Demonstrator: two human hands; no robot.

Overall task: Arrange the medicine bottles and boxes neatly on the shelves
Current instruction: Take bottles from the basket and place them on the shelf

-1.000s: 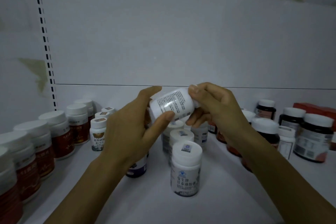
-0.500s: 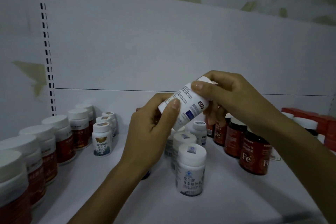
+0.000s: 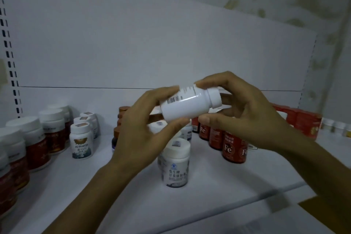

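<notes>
The left hand (image 3: 140, 131) grips the base end of the white medicine bottle (image 3: 188, 106) with curled fingers and thumb, and the right hand (image 3: 245, 112) pinches it near the cap. Compared with half a second ago, the bottle is turned from tilted to almost lying, barcode up, in the air over the shelf (image 3: 218, 195). I judge it is being checked, not yet placed
</notes>
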